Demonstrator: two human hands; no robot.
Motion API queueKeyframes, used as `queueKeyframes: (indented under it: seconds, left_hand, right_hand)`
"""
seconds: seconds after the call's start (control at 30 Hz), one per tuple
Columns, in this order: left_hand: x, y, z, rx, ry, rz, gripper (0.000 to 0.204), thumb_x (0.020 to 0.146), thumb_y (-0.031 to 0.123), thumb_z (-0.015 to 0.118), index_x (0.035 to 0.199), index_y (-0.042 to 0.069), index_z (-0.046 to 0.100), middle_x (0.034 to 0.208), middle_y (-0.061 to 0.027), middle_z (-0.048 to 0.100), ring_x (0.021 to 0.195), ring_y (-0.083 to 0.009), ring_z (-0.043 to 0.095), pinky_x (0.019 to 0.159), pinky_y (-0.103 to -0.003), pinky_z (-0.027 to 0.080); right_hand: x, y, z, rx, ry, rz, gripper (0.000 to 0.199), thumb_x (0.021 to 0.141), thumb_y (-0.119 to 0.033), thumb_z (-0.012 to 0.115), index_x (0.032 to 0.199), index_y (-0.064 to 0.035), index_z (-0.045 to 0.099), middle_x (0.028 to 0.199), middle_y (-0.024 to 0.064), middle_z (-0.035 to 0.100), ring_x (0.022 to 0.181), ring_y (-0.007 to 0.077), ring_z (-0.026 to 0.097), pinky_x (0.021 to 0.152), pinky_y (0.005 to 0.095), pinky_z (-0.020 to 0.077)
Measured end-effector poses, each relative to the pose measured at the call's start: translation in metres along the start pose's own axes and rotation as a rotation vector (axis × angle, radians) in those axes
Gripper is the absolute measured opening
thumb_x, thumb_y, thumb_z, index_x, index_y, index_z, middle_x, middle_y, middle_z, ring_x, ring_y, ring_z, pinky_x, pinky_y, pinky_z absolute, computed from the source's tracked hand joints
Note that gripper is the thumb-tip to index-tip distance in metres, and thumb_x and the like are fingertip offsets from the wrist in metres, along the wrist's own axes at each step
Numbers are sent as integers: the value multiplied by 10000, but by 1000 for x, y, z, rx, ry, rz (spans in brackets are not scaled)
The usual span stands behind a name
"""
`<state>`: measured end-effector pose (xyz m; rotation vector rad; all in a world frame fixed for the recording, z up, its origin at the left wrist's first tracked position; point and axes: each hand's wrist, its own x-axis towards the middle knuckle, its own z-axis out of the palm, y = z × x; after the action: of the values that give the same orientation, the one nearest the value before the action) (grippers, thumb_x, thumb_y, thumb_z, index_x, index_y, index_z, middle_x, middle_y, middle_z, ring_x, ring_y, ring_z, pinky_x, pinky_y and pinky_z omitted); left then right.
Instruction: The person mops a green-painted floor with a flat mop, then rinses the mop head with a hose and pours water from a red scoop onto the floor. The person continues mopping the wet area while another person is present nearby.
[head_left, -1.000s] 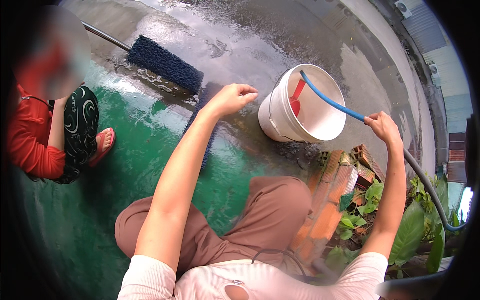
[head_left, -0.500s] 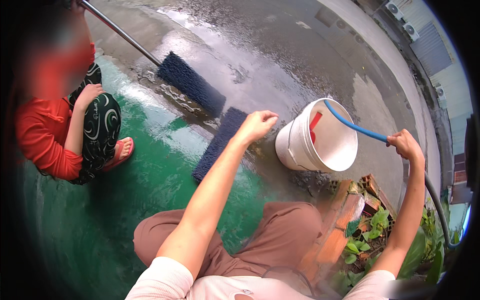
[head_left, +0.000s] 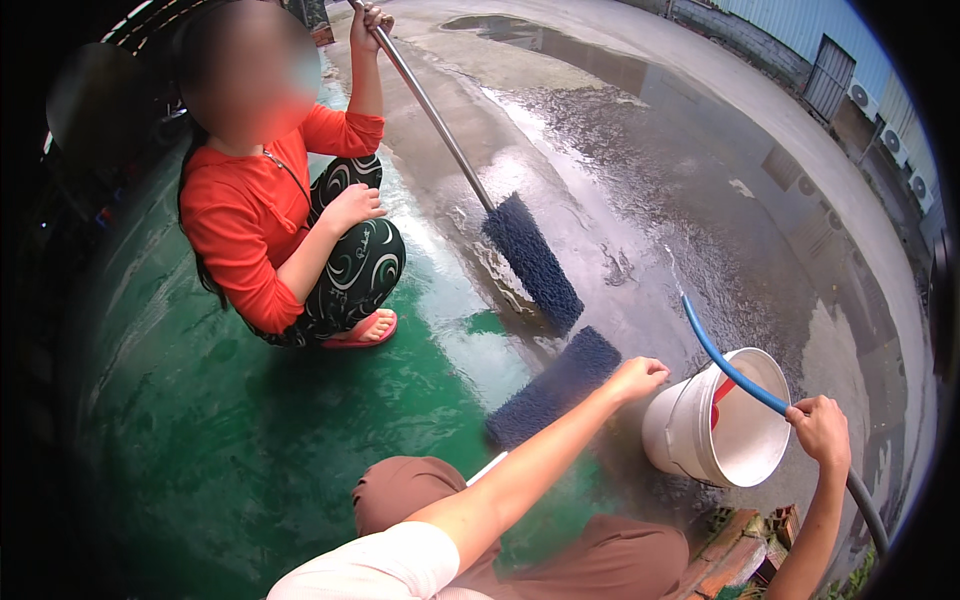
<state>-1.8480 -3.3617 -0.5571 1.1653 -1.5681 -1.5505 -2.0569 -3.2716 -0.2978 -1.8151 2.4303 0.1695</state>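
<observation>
My right hand (head_left: 822, 430) is closed around a blue hose (head_left: 735, 375). The hose passes over a white bucket (head_left: 680, 435), and a thin spurt of water leaves its end, beyond the rim. A red object (head_left: 724, 390) with a handle-like part is inside the bucket. My left hand (head_left: 638, 380) is held just left of the bucket, fingers curled together; what they hold, if anything, is hidden. Beside it lies a loose dark blue shaggy mop pad (head_left: 550, 392). Farther off, a similar blue mop head (head_left: 535, 262) sits on a metal pole (head_left: 430, 110).
A person in a red top (head_left: 235, 235) squats at the left, one hand on the pole. The green floor (head_left: 250, 440) looks wet, as does the grey pavement (head_left: 650, 190). Broken bricks (head_left: 735, 545) lie at the lower right. A white stick (head_left: 487, 468) shows behind my left forearm.
The view has swung left, so the scene sits farther right and lower. The hose end has gone from the bucket's rim to beyond it, and water now spurts out. My left hand stays near the bucket.
</observation>
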Motion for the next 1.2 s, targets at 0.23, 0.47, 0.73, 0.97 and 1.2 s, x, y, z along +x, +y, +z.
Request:
queueKeyframes:
  seconds: [0.23, 0.47, 0.73, 0.97, 1.2]
  left_hand:
    - [11, -24, 7, -361, 103, -518, 532, 899, 483, 354, 1193, 53, 464, 1130, -103, 543, 888, -241, 587, 696, -459, 494]
    - [16, -27, -37, -923, 527, -333, 519, 943, 395, 282, 1158, -74, 340, 1120, -181, 479, 847, -296, 620, 644, -419, 558]
    - [17, -10, -58, -1061, 702, -243, 394, 953, 322, 283, 1131, -23, 356, 1020, -139, 566, 707, -224, 613, 560, -335, 505]
    - [10, 0, -87, -990, 658, -224, 305, 897, 309, 440, 1080, 71, 488, 952, -73, 630, 660, -169, 577, 602, -326, 456]
    - [15, -3, -117, -982, 676, -125, 325, 870, 348, 501, 1062, 86, 524, 956, -63, 620, 786, -170, 550, 683, -347, 433]
  right_hand:
    - [-9, -56, 36, -72, -75, -200, 246, 763, -305, 572, 858, -116, 698, 701, 176, 621, 712, 331, 606, 699, 407, 467]
    - [-16, -120, 46, -52, -83, -262, 245, 798, -268, 529, 865, -93, 687, 696, 159, 625, 715, 316, 607, 700, 400, 464]
    - [-25, -138, 48, -7, -65, -277, 262, 804, -278, 539, 873, -69, 681, 706, 155, 626, 741, 314, 604, 709, 392, 462]
    - [-22, -143, 45, 115, -11, -295, 226, 776, -254, 592, 849, -60, 683, 704, 161, 622, 721, 310, 599, 693, 392, 456]
    - [-22, -137, 38, 148, -16, -280, 241, 755, -259, 621, 878, -60, 682, 727, 169, 625, 720, 301, 602, 675, 383, 451]
